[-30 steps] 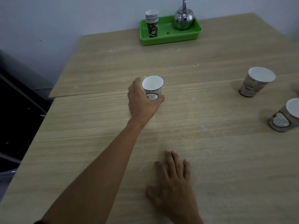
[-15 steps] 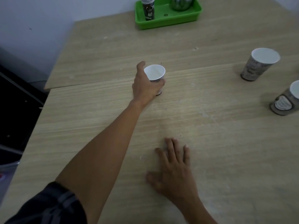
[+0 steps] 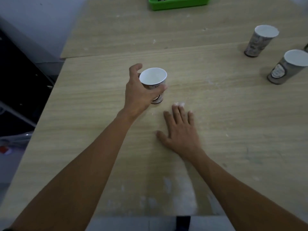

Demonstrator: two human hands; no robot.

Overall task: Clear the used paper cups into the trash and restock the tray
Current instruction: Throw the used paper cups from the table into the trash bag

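Fig. Head view, cup pick-up. L hand (image 3: 140,94) grips cup (image 3: 154,80): thumb across the near wall, fingers curled round the far side, one finger lifted off beside the rim. Cup upright, mouth up, near the middle of the table (image 3: 233,147). Whether its base is clear of the top cannot be told. R hand (image 3: 180,130) lies flat, fingers straight and spread, just beside the cup, not touching. At right, well apart: far cup (image 3: 260,41), near cup (image 3: 286,67). Tray (image 3: 176,5) at far edge. Trash not in view.

Judgement: step = carry cup to trash. Keep it upright in case of dregs. Squeeze lightly, as a paper wall prob. buckles. R hand is free for the next cup.
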